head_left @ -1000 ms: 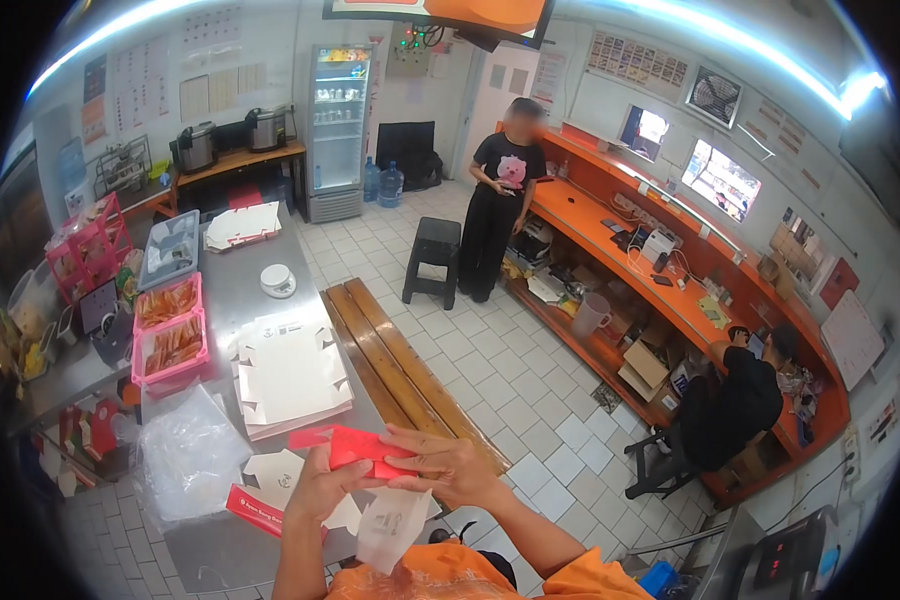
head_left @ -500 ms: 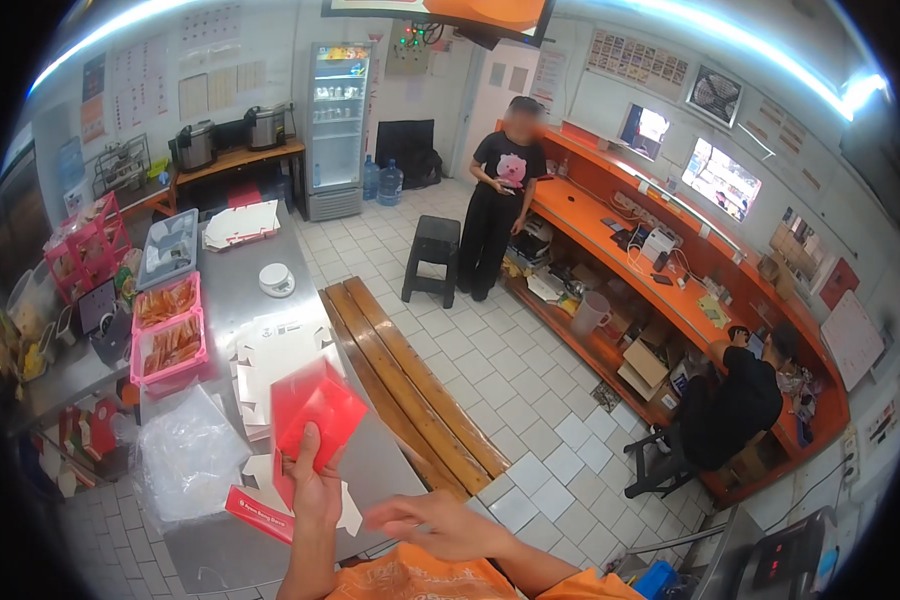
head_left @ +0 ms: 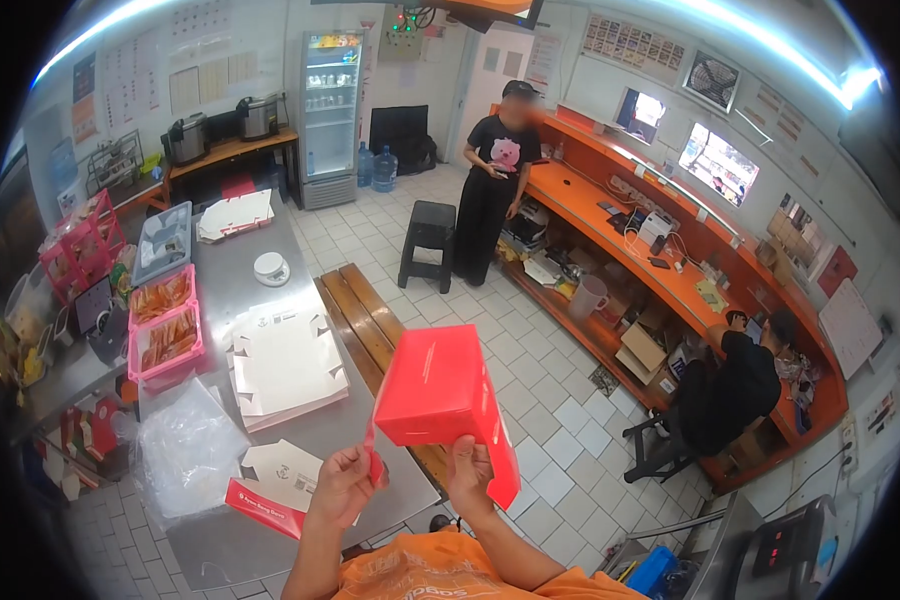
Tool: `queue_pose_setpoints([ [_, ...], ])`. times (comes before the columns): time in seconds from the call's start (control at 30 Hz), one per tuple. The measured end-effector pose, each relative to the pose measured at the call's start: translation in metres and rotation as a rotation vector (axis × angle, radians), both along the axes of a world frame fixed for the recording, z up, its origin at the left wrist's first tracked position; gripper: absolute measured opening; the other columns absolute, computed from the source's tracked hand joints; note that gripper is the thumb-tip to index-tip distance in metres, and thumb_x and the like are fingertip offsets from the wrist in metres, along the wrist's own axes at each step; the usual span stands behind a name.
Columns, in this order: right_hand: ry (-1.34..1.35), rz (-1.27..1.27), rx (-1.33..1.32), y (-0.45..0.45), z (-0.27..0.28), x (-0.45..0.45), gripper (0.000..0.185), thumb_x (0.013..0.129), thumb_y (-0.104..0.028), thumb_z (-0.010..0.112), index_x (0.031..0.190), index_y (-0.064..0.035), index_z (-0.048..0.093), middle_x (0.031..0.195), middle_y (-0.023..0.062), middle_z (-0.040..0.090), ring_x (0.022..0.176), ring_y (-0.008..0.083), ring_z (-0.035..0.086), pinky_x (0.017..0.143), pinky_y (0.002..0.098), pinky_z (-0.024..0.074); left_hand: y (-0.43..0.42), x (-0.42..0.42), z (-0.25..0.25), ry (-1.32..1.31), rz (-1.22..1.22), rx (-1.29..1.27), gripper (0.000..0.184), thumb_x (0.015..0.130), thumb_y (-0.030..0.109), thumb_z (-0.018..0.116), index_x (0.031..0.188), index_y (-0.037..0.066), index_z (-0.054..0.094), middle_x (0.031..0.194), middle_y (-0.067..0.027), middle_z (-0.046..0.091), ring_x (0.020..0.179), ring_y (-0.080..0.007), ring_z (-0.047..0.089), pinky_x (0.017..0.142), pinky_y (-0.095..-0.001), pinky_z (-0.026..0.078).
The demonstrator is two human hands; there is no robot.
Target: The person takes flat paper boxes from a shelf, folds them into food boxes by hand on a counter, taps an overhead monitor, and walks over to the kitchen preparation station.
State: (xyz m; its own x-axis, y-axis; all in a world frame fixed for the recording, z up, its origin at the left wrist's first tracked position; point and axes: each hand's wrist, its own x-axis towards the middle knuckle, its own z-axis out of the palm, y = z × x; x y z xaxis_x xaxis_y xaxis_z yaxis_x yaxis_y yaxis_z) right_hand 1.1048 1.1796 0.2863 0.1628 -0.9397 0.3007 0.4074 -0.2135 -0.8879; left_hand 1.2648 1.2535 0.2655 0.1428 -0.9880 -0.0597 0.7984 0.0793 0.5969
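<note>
A red cardboard box [head_left: 432, 385], partly folded into shape, is held up over the near edge of the steel table [head_left: 390, 478]. My left hand [head_left: 344, 486] pinches a flap at its lower left corner. On the right, my right hand [head_left: 469, 477] grips the lower edge, thumb on the outside; a side panel hangs down beyond it. Below my left hand a single flat carton [head_left: 282, 475] with a red printed edge lies on the table. Behind it is a stack of flat white cartons [head_left: 288, 365].
Clear plastic bags [head_left: 188, 450] lie at the table's left, with pink baskets [head_left: 166, 350] of packets behind. Farther back are a white scale [head_left: 271, 268] and more flat cartons [head_left: 236, 215]. A wooden bench [head_left: 355, 310] runs alongside. One person stands by the orange counter [head_left: 610, 235]; another sits there.
The flattened red carton has been raised and opened out into a box shape, moving to the right. My right hand, empty before, now grips it; my left hand has shifted to its lower left corner.
</note>
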Motion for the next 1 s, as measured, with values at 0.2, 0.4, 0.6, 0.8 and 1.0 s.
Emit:
queue_pose_setpoints([
  [0.2, 0.367, -0.011, 0.041, 0.018, -0.005, 0.007, 0.038, 0.100, -0.037, 0.051, 0.105, -0.0046, 0.069, 0.084, 0.0004, 0.064, 0.074, 0.0079, 0.051, 0.066, 0.0256, 0.0388, -0.002, -0.018, 0.008, 0.121, 0.001, 0.049, 0.020, 0.085, 0.018, 0.073, 0.078, 0.001, 0.064, 0.064, -0.0055, 0.060, 0.055, -0.0148, 0.054, 0.055, -0.0276, 0.043],
  [0.4, 0.113, 0.039, -0.089, 0.008, -0.039, 0.009, 0.038, 0.099, -0.037, 0.052, 0.110, -0.0035, 0.067, 0.083, -0.0018, 0.064, 0.071, 0.0075, 0.051, 0.064, 0.0243, 0.0374, -0.004, -0.019, 0.008, -0.595, 0.428, 0.357, 0.017, 0.082, 0.013, 0.073, 0.073, 0.002, 0.064, 0.060, -0.0049, 0.060, 0.048, -0.0110, 0.053, 0.046, -0.0229, 0.039],
  [0.6, 0.048, 0.190, 0.183, 0.018, -0.079, 0.016, 0.045, 0.100, -0.037, 0.048, 0.123, 0.0009, 0.055, 0.121, 0.0091, 0.061, 0.117, 0.0213, 0.054, 0.104, 0.0437, 0.0398, 0.000, -0.026, 0.015, -0.148, 0.244, 0.231, 0.014, 0.080, 0.008, 0.075, 0.072, 0.001, 0.065, 0.058, -0.0048, 0.061, 0.047, -0.0097, 0.051, 0.045, -0.0231, 0.039],
  [0.8, -0.226, 0.246, 0.043, 0.007, -0.071, 0.012, 0.041, 0.100, -0.035, 0.048, 0.126, -0.0028, 0.052, 0.128, 0.0078, 0.057, 0.121, 0.0227, 0.052, 0.109, 0.0466, 0.0335, 0.002, -0.027, 0.011, -0.472, 0.298, 0.272, 0.013, 0.081, 0.010, 0.073, 0.077, 0.000, 0.066, 0.058, -0.0047, 0.058, 0.049, -0.0093, 0.052, 0.045, -0.0218, 0.037],
  [1.0, -0.261, 0.034, 0.388, 0.012, -0.036, 0.009, 0.032, 0.099, -0.037, 0.051, 0.094, -0.0061, 0.056, 0.092, 0.0020, 0.060, 0.092, 0.0103, 0.057, 0.089, 0.0293, 0.0459, -0.001, -0.032, 0.018, -0.328, 0.312, 0.252, 0.021, 0.083, 0.017, 0.075, 0.088, 0.000, 0.064, 0.065, -0.0006, 0.055, 0.050, -0.0063, 0.043, 0.045, -0.0222, 0.033],
])
